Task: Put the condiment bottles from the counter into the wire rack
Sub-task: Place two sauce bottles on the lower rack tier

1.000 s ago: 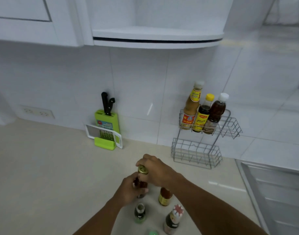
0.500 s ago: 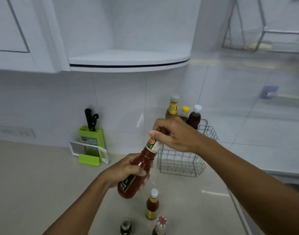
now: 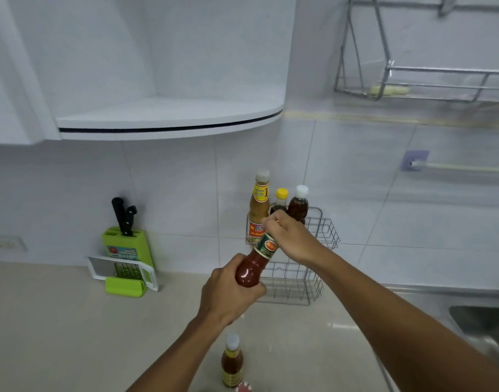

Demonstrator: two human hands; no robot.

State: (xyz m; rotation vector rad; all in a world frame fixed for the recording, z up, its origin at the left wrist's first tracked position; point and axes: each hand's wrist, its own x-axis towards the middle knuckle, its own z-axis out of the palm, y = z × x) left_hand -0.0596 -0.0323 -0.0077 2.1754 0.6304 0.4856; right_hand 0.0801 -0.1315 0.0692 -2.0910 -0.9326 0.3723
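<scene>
Now that we have lifted the red bottle [image 3: 255,265] off the counter [image 3: 58,321], left hand [image 3: 228,290] wraps its base, right hand [image 3: 290,236] pinches its cap, nearing the rack [image 3: 321,230].

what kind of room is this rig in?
Most likely a home kitchen: a green knife block stands against the tiled wall, sauce bottles sit in a wire rack on the counter, and a steel sink shows at right.
</scene>
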